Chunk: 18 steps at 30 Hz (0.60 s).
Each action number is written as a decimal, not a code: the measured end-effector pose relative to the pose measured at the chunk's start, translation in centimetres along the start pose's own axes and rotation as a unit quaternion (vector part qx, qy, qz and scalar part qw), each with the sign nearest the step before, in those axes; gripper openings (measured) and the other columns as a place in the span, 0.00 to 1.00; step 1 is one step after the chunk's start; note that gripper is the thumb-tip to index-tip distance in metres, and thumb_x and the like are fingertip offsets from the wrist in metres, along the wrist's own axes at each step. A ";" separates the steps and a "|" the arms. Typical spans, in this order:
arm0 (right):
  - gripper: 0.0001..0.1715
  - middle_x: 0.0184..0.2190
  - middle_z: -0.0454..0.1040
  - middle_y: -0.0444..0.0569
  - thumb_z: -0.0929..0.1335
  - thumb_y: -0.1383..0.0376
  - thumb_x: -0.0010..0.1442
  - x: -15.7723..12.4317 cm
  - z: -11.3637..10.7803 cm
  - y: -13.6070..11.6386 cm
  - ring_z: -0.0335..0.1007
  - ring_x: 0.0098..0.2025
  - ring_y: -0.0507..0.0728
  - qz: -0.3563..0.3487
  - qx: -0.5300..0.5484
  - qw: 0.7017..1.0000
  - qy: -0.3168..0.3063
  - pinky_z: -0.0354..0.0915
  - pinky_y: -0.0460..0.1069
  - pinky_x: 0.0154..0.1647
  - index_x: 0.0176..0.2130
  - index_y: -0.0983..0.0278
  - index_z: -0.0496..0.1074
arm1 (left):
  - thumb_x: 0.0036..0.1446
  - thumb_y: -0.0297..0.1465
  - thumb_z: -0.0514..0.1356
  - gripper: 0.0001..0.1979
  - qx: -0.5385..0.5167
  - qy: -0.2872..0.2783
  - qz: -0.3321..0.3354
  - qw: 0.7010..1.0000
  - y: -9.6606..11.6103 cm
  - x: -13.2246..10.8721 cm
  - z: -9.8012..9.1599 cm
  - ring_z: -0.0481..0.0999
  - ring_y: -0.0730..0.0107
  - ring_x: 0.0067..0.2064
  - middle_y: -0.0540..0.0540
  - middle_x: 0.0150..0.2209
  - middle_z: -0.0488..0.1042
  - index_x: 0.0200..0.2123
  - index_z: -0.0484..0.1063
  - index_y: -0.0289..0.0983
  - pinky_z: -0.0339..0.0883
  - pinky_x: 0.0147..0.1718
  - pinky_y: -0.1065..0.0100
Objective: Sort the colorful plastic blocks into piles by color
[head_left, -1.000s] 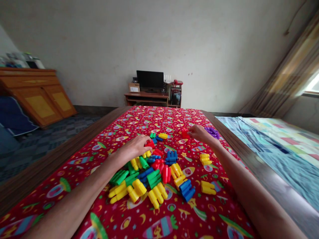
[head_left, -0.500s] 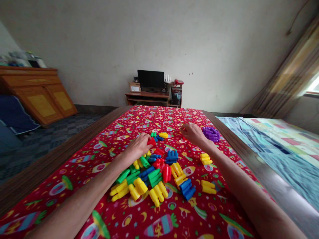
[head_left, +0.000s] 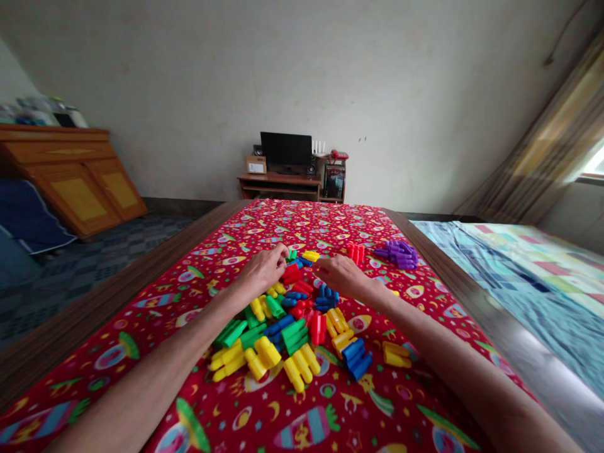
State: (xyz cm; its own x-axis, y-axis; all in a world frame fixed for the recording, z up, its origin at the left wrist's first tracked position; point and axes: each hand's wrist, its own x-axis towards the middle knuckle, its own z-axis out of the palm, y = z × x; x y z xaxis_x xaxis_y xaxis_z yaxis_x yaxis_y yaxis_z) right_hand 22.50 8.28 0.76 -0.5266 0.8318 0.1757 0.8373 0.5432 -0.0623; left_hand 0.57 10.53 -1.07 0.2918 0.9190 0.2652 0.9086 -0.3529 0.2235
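Observation:
A pile of plastic peg blocks (head_left: 287, 327) in yellow, green, blue and red lies in the middle of the red patterned tablecloth (head_left: 264, 421). My left hand (head_left: 264, 269) is at the pile's far edge, its fingers curled over a red block (head_left: 291, 275). My right hand (head_left: 342, 275) sits just right of that block. Its fingers point left towards it, loosely apart, and hold nothing I can see. Behind my right hand a separate red block (head_left: 356, 251) lies on the cloth beside a group of purple blocks (head_left: 399, 253).
The table's dark wooden edges (head_left: 453, 277) run along both sides. A bed with a striped cover (head_left: 528, 277) is on the right and a wooden cabinet (head_left: 70, 182) on the left. A small desk with a monitor (head_left: 285, 151) stands at the far wall.
My right hand left a red block beside the purple blocks and moved left to the pile's far edge. My left hand shifted slightly forward, still on its red block.

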 end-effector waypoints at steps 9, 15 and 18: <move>0.15 0.38 0.78 0.54 0.66 0.65 0.62 0.5 2.3 0.1 0.73 0.38 0.55 -0.092 0.123 0.988 0.031 0.59 0.45 0.33 0.49 0.67 0.73 | 0.50 0.34 0.61 0.14 -0.067 -0.076 0.007 0.995 0.1 0.0 0.5 0.79 0.62 0.38 0.48 0.35 0.81 0.40 0.78 0.39 0.67 0.35 0.71; 0.10 0.28 0.76 0.45 0.68 0.63 0.59 1.1 2.2 0.0 0.67 0.29 0.50 -0.035 0.266 0.961 0.063 0.55 0.43 0.28 0.38 0.67 0.76 | 0.52 0.34 0.62 0.14 -0.104 -0.031 0.079 0.991 1.9 0.0 0.4 0.79 0.63 0.39 0.49 0.38 0.81 0.42 0.79 0.39 0.68 0.38 0.71; 0.12 0.25 0.74 0.43 0.67 0.61 0.60 1.4 1.6 1.1 0.64 0.26 0.49 -0.014 0.285 0.954 0.088 0.53 0.43 0.27 0.33 0.67 0.77 | 0.54 0.36 0.62 0.13 -0.072 -0.015 0.091 0.993 1.2 0.1 0.8 0.79 0.62 0.39 0.47 0.38 0.81 0.41 0.80 0.38 0.69 0.39 0.70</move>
State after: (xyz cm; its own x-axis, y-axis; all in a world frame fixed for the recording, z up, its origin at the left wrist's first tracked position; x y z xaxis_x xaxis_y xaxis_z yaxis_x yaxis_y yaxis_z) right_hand 22.45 10.21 -0.60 -0.4723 0.8114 0.3443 0.5805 0.5803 -0.5712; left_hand 1.91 10.33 -1.58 0.4581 0.8417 0.2857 0.7884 -0.5332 0.3068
